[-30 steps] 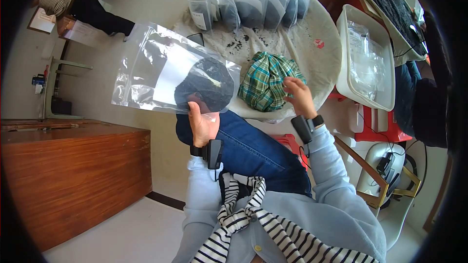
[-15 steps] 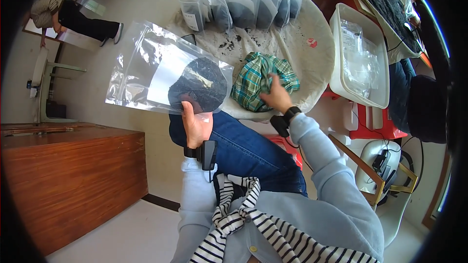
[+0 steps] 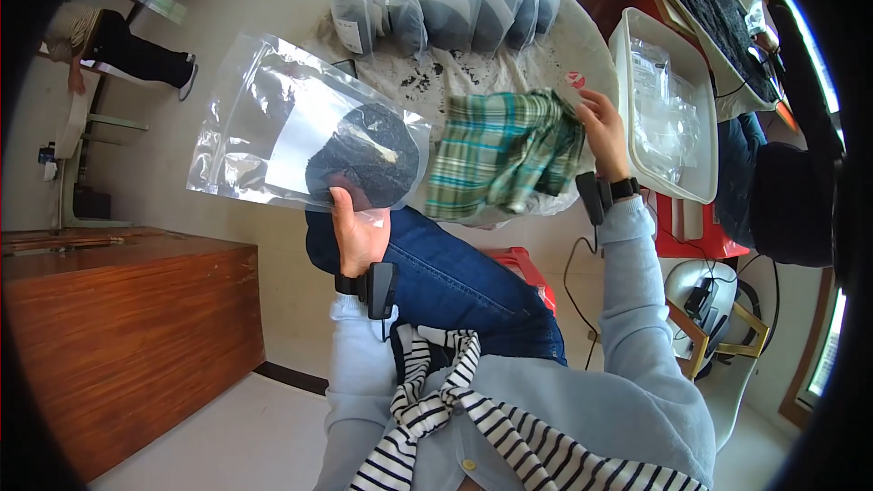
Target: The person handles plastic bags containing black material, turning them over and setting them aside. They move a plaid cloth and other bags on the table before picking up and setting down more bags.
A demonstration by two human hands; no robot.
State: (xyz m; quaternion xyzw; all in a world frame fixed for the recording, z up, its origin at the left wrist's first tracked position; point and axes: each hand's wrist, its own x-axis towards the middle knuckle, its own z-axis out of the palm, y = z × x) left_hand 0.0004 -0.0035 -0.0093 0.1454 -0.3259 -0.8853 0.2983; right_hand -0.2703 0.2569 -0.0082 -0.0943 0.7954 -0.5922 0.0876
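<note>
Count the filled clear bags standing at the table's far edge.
About 6 filled clear bags, one overlapping row along the round table's far edge; overlap may hide more. Separate: the left hand's bag.

Left hand [image 3: 356, 235] gripping plastic bag [image 3: 300, 141] with dark cap [image 3: 362, 155] inside, left of round table [image 3: 582, 64]. Right hand [image 3: 605, 132] lifting plaid cloth [image 3: 500, 164] over table's near edge. Row of filled bags [image 3: 446, 5] at far side; tray [image 3: 668, 109] to the right.

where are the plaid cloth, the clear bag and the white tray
plaid cloth [image 3: 500, 164], head view, middle of the green checked fabric
clear bag [image 3: 264, 118], head view, its clear upper part above the dark item inside
white tray [image 3: 627, 41], head view, its left rim
</note>
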